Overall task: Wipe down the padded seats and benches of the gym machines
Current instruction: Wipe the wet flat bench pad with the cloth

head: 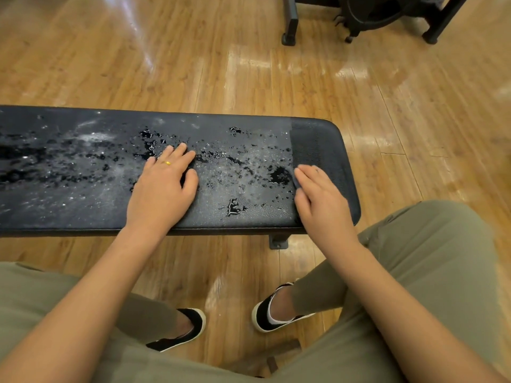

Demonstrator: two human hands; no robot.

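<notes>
Across the middle of the frame, your padded bench (83, 211) lies black, likely firm yet yielding, and slick under beaded liquid (235, 207). Your left hand (163, 189) rests flat and open on it. Your right hand (322, 200), fingers straight, presses what looks like a dark cloth (309, 145) at the right end. The cloth seems soft and light, so keep it under a flat palm. No container shows.

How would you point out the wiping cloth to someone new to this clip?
Find the long black padded bench crossing the wooden floor. At its rounded right end, partly under the right hand, lies the dark cloth. Unlike the wet, speckled padding beside it, it is a matte, droplet-free strip.
</notes>
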